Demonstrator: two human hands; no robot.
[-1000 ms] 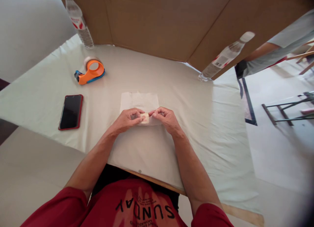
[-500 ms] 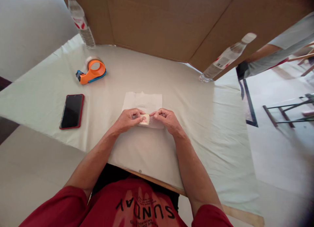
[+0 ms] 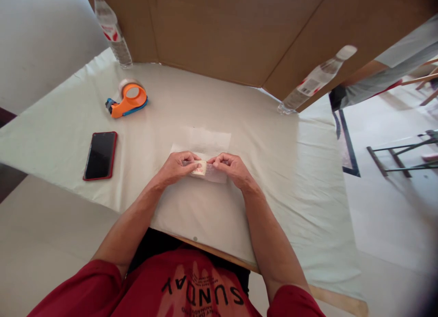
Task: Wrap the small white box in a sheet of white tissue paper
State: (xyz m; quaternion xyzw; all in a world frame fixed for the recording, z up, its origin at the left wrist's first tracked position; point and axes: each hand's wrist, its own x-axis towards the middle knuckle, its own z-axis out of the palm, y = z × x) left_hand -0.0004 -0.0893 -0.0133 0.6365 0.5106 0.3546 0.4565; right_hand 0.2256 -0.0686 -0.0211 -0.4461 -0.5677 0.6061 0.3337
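Between my hands is a small cream-coloured block [image 3: 200, 170] with reddish print on its face. My left hand [image 3: 177, 166] is closed on its left side, thumb across the front. At its right edge, my right hand [image 3: 230, 167] pinches thumb and fingers together beside a thin, see-through wrinkled film [image 3: 216, 174]. Whether the fingertips hold that film or the block's edge is too small to tell. Beneath and behind the hands lies a thin white sheet [image 3: 208, 139], partly covered by them.
An orange and blue tape dispenser [image 3: 132, 102] and a red-cased phone [image 3: 100, 155] lie to the left on the cloth-covered table [image 3: 267, 139]. Two water bottles [image 3: 114, 36], one at each side, stand before a cardboard panel [image 3: 222, 29]. Another person's arm [image 3: 364, 74] shows at right.
The white sheet has turned slightly and its far edge has shifted right. The block has moved a little left and tilted. Both hands keep nearly the same place.
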